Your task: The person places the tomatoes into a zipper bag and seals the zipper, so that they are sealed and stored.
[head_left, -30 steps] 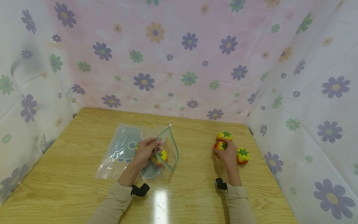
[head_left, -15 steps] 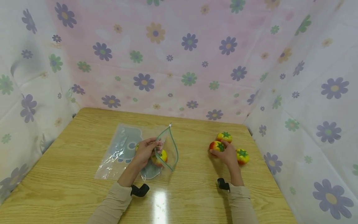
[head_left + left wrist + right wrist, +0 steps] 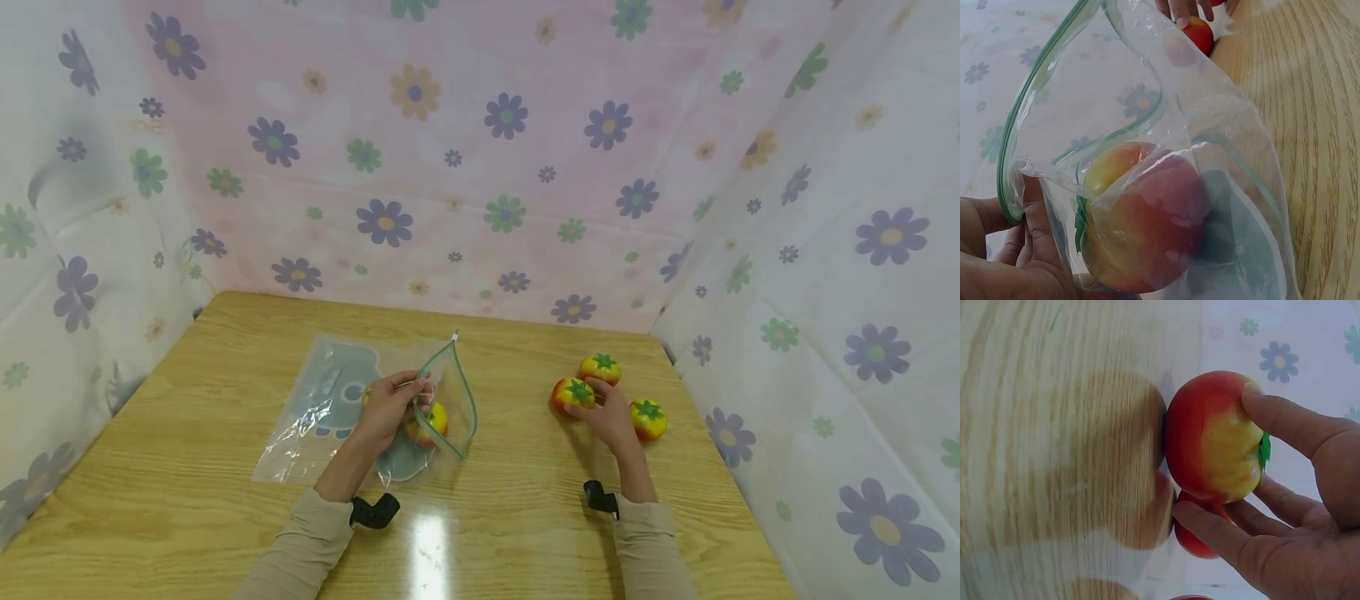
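Note:
My left hand (image 3: 384,408) pinches the green zip rim of a clear zip bag (image 3: 296,446) with a grey-blue cartoon print; its mouth gapes toward the right. Inside the bag lies a red-and-yellow toy tomato (image 3: 1147,219) with a green leafy top. Another yellow piece in the bag is mostly hidden behind the left hand. Over at the right side of the table, my right hand (image 3: 613,421) holds a second toy tomato (image 3: 1210,437) between thumb and fingers, its green top facing up. In the right wrist view it sits right at the wood surface.
Two more toy tomatoes stand close to the right hand, one behind it (image 3: 600,368) and one to its right (image 3: 648,419). A white slider (image 3: 454,337) tops the bag's zip. Flower-printed curtains (image 3: 480,167) enclose the wooden table (image 3: 510,517) at the back and sides.
The toy tomato in my right hand has shifted a little left, away from the two others, with the hand following. My left hand and the bag stay in place.

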Demonstrator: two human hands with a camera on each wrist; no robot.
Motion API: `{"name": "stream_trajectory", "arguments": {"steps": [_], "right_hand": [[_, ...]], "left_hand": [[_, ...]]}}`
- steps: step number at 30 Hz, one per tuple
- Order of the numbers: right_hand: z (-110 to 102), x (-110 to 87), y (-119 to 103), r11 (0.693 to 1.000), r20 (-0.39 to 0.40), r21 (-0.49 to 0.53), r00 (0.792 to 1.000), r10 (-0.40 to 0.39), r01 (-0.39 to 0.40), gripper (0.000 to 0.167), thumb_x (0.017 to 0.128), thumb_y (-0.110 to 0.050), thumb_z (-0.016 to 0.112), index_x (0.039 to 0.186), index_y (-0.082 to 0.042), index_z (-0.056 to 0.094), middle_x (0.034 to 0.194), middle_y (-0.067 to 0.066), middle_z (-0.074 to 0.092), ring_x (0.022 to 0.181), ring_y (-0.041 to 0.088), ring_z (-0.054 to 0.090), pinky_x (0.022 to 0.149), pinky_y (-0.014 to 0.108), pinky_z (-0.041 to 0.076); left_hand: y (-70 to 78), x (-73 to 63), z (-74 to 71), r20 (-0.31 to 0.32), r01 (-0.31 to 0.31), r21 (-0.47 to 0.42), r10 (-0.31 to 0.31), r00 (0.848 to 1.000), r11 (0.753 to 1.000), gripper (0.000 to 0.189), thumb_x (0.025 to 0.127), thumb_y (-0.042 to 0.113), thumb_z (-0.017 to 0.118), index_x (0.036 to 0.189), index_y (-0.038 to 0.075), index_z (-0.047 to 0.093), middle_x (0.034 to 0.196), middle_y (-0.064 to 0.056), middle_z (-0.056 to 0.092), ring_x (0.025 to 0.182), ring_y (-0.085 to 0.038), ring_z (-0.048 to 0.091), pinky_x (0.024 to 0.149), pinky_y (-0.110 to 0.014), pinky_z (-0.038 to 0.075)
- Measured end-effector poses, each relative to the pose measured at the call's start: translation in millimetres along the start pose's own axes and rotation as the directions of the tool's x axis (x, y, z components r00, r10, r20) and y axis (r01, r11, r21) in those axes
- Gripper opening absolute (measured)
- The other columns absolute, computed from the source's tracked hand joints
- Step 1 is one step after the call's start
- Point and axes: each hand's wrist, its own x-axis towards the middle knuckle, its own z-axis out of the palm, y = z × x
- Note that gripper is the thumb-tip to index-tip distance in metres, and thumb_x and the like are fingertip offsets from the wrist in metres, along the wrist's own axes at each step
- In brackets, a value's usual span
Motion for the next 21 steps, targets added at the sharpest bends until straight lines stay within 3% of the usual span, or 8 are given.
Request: {"name": "stream_trajectory", "arguments": {"steps": [10, 21], "right_hand": [[3.0, 1.5, 5.6, 1.000, -0.071, 0.022, 0.997, -0.003, 0.005, 0.067, 0.087, -0.013, 0.082, 0.144, 0.007, 0.051, 0.147, 0.027, 0.051, 0.130, 0.046, 0.053, 0.107, 0.055, 0.048], [4.7, -0.4, 8.8, 0.999, -0.098, 0.025, 0.995, -0.024, 0.027, 0.066, 0.086, -0.011, 0.083, 0.142, 0.008, 0.053, 0.145, 0.029, 0.052, 0.128, 0.048, 0.055, 0.106, 0.055, 0.049]], "left_hand": [[-0.8, 0.2, -0.3, 0.001, 0.001, 0.006, -0.001, 1.000, 1.000, 0.033, 0.106, 0.003, 0.052, 0.134, -0.014, 0.055, 0.083, 0.003, 0.072, 0.072, -0.007, 0.066, 0.067, -0.018, 0.057], [-0.7, 0.3, 1.2, -0.005, 0.006, 0.001, -0.006, 1.000, 1.000, 0.032, 0.106, 0.002, 0.051, 0.132, -0.014, 0.056, 0.083, 0.002, 0.072, 0.072, -0.007, 0.065, 0.067, -0.018, 0.058]]}}
